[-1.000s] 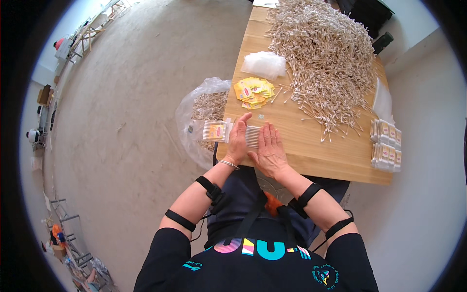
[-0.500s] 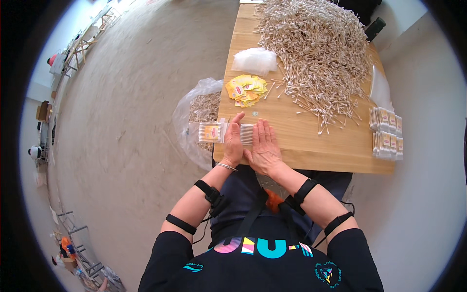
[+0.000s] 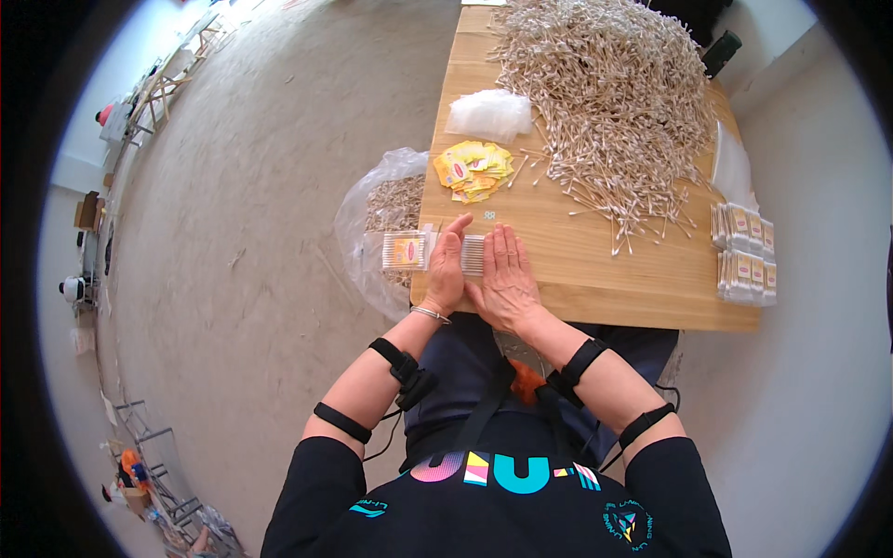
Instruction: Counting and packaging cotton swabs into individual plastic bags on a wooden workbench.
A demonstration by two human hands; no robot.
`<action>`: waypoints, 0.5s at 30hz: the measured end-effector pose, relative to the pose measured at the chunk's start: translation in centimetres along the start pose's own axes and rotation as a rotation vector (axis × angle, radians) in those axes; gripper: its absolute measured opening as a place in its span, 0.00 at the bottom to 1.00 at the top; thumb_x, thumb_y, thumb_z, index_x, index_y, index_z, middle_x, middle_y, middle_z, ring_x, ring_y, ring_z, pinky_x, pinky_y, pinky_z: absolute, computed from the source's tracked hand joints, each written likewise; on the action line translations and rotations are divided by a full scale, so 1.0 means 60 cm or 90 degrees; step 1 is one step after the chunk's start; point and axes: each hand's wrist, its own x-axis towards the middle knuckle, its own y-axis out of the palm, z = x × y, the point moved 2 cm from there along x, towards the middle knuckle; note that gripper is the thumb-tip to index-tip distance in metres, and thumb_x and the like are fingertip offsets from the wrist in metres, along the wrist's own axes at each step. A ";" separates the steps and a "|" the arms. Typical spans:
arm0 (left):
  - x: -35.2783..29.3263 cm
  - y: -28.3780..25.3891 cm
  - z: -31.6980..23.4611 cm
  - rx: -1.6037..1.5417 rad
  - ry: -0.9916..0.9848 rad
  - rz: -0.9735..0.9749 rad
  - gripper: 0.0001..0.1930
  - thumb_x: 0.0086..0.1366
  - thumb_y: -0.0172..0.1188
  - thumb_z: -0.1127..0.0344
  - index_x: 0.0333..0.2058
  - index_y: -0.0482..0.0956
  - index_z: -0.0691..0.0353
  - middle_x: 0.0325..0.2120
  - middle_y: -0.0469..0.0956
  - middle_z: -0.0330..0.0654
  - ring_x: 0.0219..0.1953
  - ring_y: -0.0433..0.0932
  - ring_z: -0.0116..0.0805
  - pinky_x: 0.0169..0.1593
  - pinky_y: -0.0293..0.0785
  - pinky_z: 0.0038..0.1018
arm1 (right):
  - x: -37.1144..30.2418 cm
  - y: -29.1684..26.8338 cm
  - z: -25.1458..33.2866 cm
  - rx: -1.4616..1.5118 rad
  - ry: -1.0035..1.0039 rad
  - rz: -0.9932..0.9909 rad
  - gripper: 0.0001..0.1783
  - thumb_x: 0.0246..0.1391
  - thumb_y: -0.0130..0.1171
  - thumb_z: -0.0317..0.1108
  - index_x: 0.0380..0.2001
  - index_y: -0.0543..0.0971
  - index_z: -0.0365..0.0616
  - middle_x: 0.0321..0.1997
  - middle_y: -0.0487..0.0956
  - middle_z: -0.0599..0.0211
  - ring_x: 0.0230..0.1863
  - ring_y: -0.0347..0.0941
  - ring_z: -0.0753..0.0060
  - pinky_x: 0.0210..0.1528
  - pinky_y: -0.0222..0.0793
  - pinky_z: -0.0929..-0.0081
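My left hand (image 3: 446, 267) stands on its edge near the table's left side, fingers stretched out. Flat on the table lies my right hand (image 3: 506, 279), palm down, its fingers extended. A row of cotton swabs (image 3: 473, 254) lies side by side between the two hands, partly covered by them. Against the outer side of my left hand is a clear bag of cotton swabs (image 3: 405, 251) with a yellow-orange card, reaching out past the table edge. Whether my left hand pins part of that bag is hidden.
A big heap of loose cotton swabs (image 3: 605, 93) covers the far part of the wooden table (image 3: 595, 279). Clear bags (image 3: 488, 115) and yellow cards (image 3: 472, 170) lie at left. Filled packets (image 3: 746, 256) stand at right. A plastic sack (image 3: 367, 177) holds swabs beside the table.
The view has shifted slightly. Both hands keep nearly the same pose around the row of swabs, and nothing else has visibly moved.
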 end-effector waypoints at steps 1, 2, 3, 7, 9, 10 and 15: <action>0.001 0.000 -0.001 0.000 0.002 -0.003 0.28 0.72 0.34 0.50 0.56 0.63 0.69 0.57 0.63 0.45 0.62 0.57 0.32 0.66 0.46 0.29 | 0.000 0.000 -0.001 0.000 -0.004 0.001 0.50 0.52 0.50 0.54 0.62 0.45 0.25 0.69 0.41 0.39 0.71 0.32 0.46 0.70 0.27 0.56; 0.003 0.000 -0.003 0.011 0.007 -0.014 0.26 0.72 0.36 0.52 0.55 0.65 0.68 0.55 0.65 0.46 0.59 0.60 0.33 0.64 0.51 0.28 | 0.001 0.001 -0.001 -0.010 -0.001 0.011 0.50 0.51 0.50 0.55 0.62 0.45 0.25 0.69 0.40 0.39 0.72 0.31 0.46 0.70 0.27 0.56; 0.003 -0.001 -0.006 0.021 0.011 -0.025 0.24 0.72 0.38 0.54 0.54 0.67 0.67 0.54 0.67 0.47 0.57 0.63 0.34 0.62 0.55 0.28 | 0.001 0.000 -0.001 -0.021 0.001 0.022 0.51 0.51 0.50 0.56 0.62 0.45 0.25 0.69 0.39 0.40 0.72 0.31 0.47 0.71 0.26 0.57; -0.019 -0.013 -0.031 0.242 0.089 -0.003 0.20 0.68 0.47 0.59 0.54 0.68 0.65 0.52 0.68 0.49 0.55 0.65 0.41 0.60 0.57 0.31 | -0.001 0.001 -0.001 -0.011 -0.021 0.028 0.53 0.49 0.51 0.58 0.62 0.44 0.25 0.69 0.40 0.40 0.72 0.31 0.46 0.71 0.26 0.57; -0.050 -0.011 -0.049 0.588 0.192 0.097 0.24 0.62 0.54 0.63 0.56 0.65 0.64 0.47 0.68 0.50 0.53 0.64 0.45 0.58 0.58 0.34 | -0.001 0.005 -0.005 -0.043 -0.008 0.012 0.56 0.47 0.53 0.60 0.62 0.44 0.25 0.69 0.40 0.40 0.72 0.32 0.46 0.71 0.27 0.57; -0.064 -0.013 -0.060 0.590 0.189 0.092 0.24 0.62 0.54 0.63 0.56 0.65 0.64 0.47 0.68 0.50 0.53 0.64 0.45 0.58 0.58 0.34 | 0.000 0.004 -0.004 -0.041 -0.014 0.015 0.56 0.47 0.53 0.60 0.62 0.44 0.25 0.69 0.40 0.40 0.72 0.32 0.46 0.71 0.27 0.57; -0.106 -0.018 -0.070 0.732 0.168 0.241 0.29 0.59 0.57 0.57 0.58 0.63 0.60 0.40 0.67 0.47 0.45 0.66 0.44 0.51 0.57 0.36 | -0.002 0.006 -0.005 -0.028 -0.022 0.007 0.58 0.44 0.55 0.60 0.63 0.43 0.26 0.69 0.41 0.41 0.71 0.33 0.46 0.71 0.29 0.56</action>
